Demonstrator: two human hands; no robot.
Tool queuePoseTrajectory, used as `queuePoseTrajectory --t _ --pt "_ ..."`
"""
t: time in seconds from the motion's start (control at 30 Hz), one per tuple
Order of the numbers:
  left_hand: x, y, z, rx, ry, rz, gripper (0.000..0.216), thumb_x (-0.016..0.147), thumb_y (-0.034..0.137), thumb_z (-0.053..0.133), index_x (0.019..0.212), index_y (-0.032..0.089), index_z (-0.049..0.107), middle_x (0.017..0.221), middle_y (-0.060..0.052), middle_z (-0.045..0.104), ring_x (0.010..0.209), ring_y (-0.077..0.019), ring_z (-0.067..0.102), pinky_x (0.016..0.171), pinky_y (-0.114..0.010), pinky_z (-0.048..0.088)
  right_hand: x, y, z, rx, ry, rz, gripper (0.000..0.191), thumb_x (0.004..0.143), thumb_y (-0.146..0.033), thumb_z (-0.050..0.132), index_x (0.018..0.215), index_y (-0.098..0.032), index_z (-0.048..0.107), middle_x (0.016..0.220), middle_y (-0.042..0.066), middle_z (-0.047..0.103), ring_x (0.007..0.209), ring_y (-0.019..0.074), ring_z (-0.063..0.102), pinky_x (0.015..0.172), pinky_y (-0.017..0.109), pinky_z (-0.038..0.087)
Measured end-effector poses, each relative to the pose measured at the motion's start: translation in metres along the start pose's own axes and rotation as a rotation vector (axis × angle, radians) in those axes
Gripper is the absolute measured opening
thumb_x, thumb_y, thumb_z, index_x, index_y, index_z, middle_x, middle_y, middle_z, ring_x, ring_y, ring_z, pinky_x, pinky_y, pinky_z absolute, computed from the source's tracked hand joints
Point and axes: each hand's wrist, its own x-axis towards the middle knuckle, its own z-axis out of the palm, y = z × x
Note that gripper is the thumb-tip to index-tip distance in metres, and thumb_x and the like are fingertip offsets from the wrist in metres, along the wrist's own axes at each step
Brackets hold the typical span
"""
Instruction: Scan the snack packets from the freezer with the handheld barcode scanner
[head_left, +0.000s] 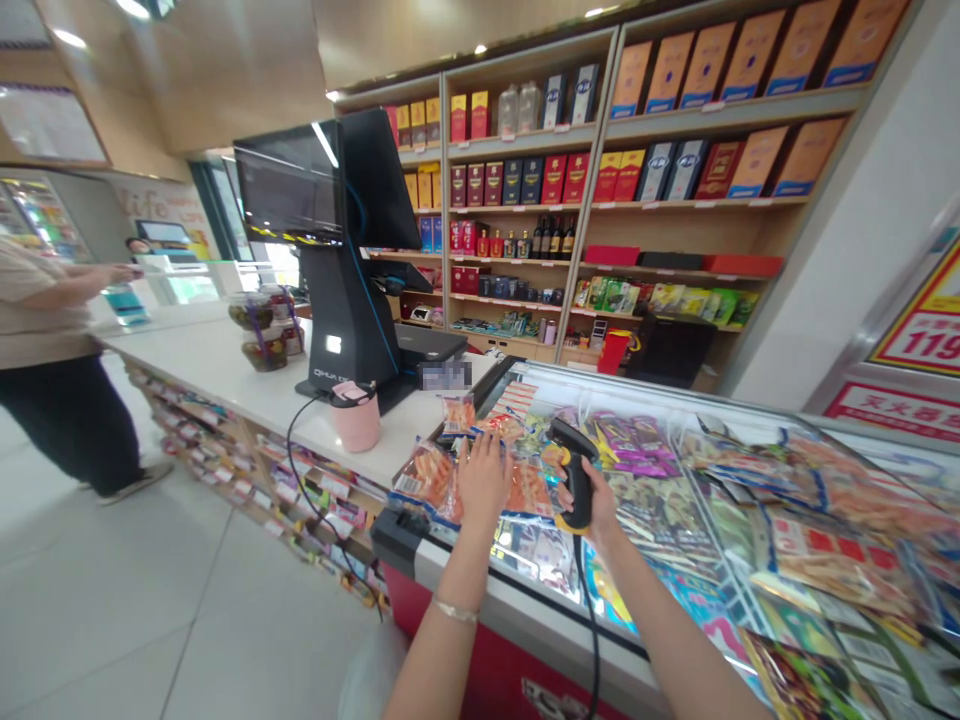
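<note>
While closed, right grip [598,500] around scanner [577,480].

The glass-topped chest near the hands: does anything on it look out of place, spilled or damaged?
I see no spill or clear damage. On the right side, the packet heap looks untidy, because its pieces overlap at different angles. The snack packets beside the left hand show no visible tear.

Gry tile flr [187,610]; wd shelving [675,226] at back; clg lts [70,38] on.
</note>
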Motion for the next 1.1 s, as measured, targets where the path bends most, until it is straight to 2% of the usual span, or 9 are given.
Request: queuePoseTrajectory --t 0.2,0.43,0.53,0.67,0.87,1.0,1.1 --pt "0.007 -0.008 0.009 0.179 -0.066 0.07 0.033 0.073 0.028 0.069 0.106 0.028 0.066 0.14 -0.007 0.048 0.142 -0.0309 0.018 0.115 -0.051 0.002 0.002 0.001 -0.001 0.002 -0.005 0.017 0.033 0.076 -0.049 0.064 0.084 -0.017 0.057 0.069 -0.001 0.046 0.04 0.0066 0.036 0.031 0.017 0.033" --pt "0.014 -0.012 0.019 0.179 -0.086 0.036 0.038 0.069 0.032 0.074 0.106 0.031 0.066 0.14 -0.005 0.048 0.143 -0.0321 0.013 0.114 -0.053 0.0 0.002 -0.001 0.0 -0.031 -0.013 -0.003 0.033 0.076 -0.049 0.063 0.081 -0.018 0.055 0.069 0.0 0.046 0.04 0.0079 0.034 0.031 0.019 0.034" --pt "0.014 -0.017 0.019 0.2 -0.051 0.105 0.034 0.073 0.033 0.07 0.106 0.029 0.066 0.136 -0.008 0.052 0.141 -0.032 0.021 0.115 -0.051 0.001 0.002 -0.001 0.0 -0.029 -0.023 0.003 0.034 0.076 -0.051 0.062 0.08 -0.018 0.055 0.067 0.0 0.046 0.039 0.0074 0.034 0.031 0.019 0.034" --pt "0.015 -0.022 0.016 0.38 -0.043 0.185 0.026 0.08 0.031 0.06 0.105 0.024 0.065 0.126 -0.012 0.059 0.133 -0.0305 0.037 0.115 -0.049 0.004 0.002 -0.001 -0.002 0.005 -0.023 0.006 0.034 0.076 -0.049 0.063 0.083 -0.017 0.056 0.068 -0.001 0.046 0.039 0.007 0.034 0.032 0.019 0.033" --pt "0.015 -0.017 0.014 0.496 -0.069 0.148 0.026 0.08 0.026 0.057 0.104 0.023 0.064 0.126 -0.012 0.06 0.131 -0.028 0.039 0.115 -0.046 0.003 0.0 -0.002 -0.001 0.057 -0.02 -0.017 0.034 0.076 -0.047 0.064 0.087 -0.017 0.056 0.069 -0.001 0.047 0.041 0.0072 0.036 0.032 0.018 0.033" --pt "0.015 -0.009 0.012 0.464 -0.066 0.123 0.025 0.076 0.024 0.059 0.1 0.021 0.066 0.124 -0.012 0.061 0.13 -0.0284 0.04 0.115 -0.045 0.005 -0.012 -0.022 0.004 0.089 0.012 -0.107 0.035 0.073 -0.048 0.068 0.087 -0.018 0.055 0.069 -0.003 0.047 0.042 0.006 0.036 0.034 0.017 0.034" --pt "0.018 0.006 0.012 0.517 -0.032 0.169 0.027 0.077 0.023 0.057 0.101 0.017 0.066 0.123 -0.016 0.061 0.124 -0.0311 0.047 0.113 -0.047 0.016 -0.031 -0.054 0.005 0.108 0.032 -0.201 0.033 0.075 -0.047 0.065 0.087 -0.019 0.054 0.068 -0.003 0.047 0.041 0.0066 0.035 0.034 0.017 0.035"
